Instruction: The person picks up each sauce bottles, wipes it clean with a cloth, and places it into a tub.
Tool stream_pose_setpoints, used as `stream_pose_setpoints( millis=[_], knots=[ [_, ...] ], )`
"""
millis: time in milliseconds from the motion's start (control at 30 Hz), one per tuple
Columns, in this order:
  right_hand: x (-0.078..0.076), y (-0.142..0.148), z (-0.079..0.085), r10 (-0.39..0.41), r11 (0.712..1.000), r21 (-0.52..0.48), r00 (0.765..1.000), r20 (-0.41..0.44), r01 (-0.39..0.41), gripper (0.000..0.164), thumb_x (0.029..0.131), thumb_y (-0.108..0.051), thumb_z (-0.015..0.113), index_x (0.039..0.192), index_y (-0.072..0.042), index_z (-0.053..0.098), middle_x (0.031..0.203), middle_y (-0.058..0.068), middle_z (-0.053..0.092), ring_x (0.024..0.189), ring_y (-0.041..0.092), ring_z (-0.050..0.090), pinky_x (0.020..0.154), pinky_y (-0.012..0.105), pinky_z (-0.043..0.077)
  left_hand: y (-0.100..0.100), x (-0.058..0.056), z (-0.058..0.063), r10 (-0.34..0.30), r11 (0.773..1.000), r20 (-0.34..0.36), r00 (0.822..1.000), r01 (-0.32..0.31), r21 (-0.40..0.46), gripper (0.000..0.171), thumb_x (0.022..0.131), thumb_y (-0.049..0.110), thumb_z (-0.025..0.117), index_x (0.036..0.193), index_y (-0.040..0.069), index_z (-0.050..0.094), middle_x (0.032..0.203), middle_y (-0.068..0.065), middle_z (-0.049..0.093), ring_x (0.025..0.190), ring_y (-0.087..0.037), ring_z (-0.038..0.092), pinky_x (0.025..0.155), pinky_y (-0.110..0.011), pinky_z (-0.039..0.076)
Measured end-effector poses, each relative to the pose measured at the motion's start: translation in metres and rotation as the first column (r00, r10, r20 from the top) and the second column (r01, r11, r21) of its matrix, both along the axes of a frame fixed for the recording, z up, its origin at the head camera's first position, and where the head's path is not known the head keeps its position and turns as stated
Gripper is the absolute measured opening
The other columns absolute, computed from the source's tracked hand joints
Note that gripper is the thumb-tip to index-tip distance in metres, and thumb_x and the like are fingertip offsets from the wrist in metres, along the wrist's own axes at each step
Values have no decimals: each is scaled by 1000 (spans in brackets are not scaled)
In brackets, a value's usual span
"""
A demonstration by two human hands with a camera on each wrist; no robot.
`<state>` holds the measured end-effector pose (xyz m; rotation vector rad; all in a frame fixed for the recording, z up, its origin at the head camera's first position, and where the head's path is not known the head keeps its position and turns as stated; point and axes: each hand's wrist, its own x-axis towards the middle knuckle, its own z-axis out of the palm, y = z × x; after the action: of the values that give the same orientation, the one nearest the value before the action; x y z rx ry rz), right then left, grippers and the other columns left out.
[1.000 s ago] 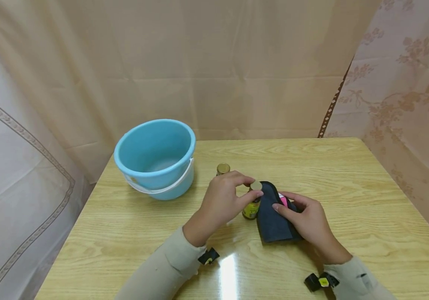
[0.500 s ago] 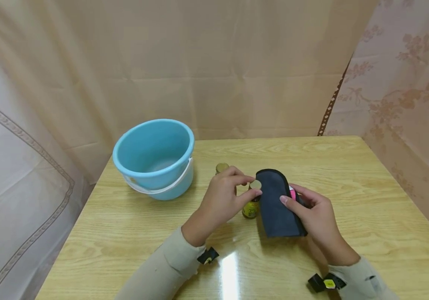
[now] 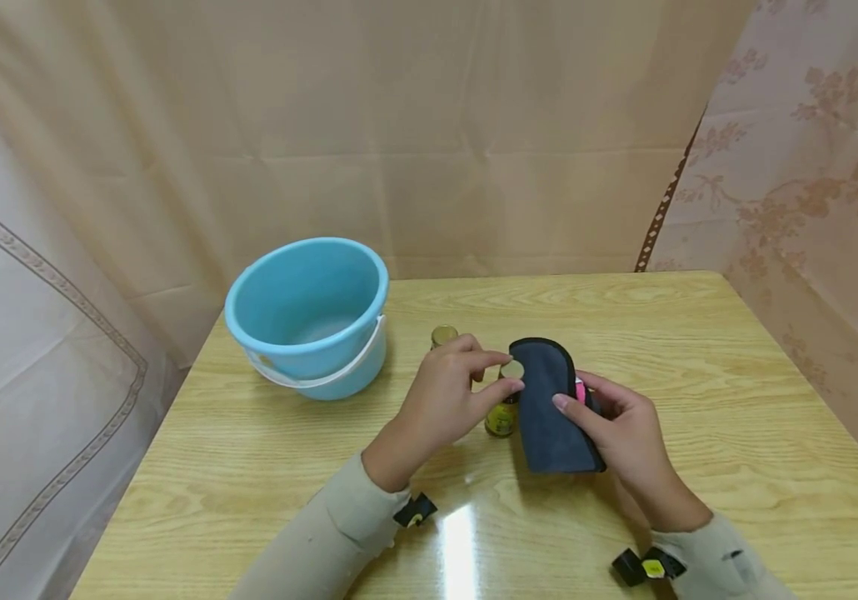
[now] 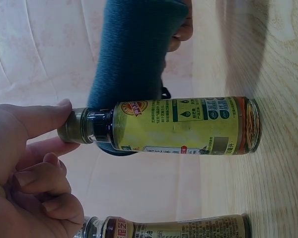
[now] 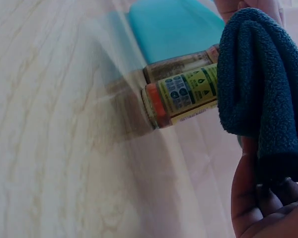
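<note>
In the head view my left hand (image 3: 436, 400) pinches the cap of a small glass bottle (image 3: 500, 420) between thumb and forefinger. The left wrist view shows its yellow label (image 4: 176, 124) and dark neck; the bottle stands upright on the table. My right hand (image 3: 627, 433) grips a folded dark blue cloth (image 3: 552, 412) with black edging, thumb in front and fingers behind. A bit of pink shows at the fold. Seen from the right wrist, the towelling (image 5: 260, 84) is fuzzy and doubled over, overlapping the bottle's upper part.
A second bottle (image 3: 444, 336) with a gold cap stands behind my left hand, mostly hidden by it. Farther left is a light blue bucket (image 3: 309, 367) with a white handle. Curtains (image 3: 429, 167) hang behind the wooden table (image 3: 699, 375).
My right hand has lifted the cloth upward beside the bottle and turned it more upright, then brought it slightly left. My left hand keeps its pinch on the bottle's cap almost unmoved.
</note>
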<state>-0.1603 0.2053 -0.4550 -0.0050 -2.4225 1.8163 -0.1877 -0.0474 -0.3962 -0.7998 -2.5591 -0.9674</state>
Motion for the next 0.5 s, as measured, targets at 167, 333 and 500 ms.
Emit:
stream_pose_setpoints(
  millis=[167,333,500],
  knots=[
    [-2,0,-4,25,999,28,999,32,-26,46,91,-35,81,131,-13,72,82,3,68,74,15,68,62,33,60,-1,1,1,2,1000,-7,1000,-2,-20,36,94,44,76,119,19,80,75,8,47,64,-9,40,58,-23,34],
    [-5,1,-8,45,996,72,997,63,-49,48,91,-39,81,131,-14,72,82,5,68,72,15,69,61,32,59,-1,1,2,2,1000,15,1000,-1,-29,37,95,46,74,121,20,79,74,2,50,63,-10,39,58,-24,32],
    [-6,1,-13,52,991,119,995,80,-62,48,91,-40,81,131,-16,72,82,7,70,72,16,68,61,32,59,-2,1,2,1,999,30,1000,0,-35,38,95,46,74,122,20,78,74,-4,53,62,-11,38,57,-25,31]
  ],
)
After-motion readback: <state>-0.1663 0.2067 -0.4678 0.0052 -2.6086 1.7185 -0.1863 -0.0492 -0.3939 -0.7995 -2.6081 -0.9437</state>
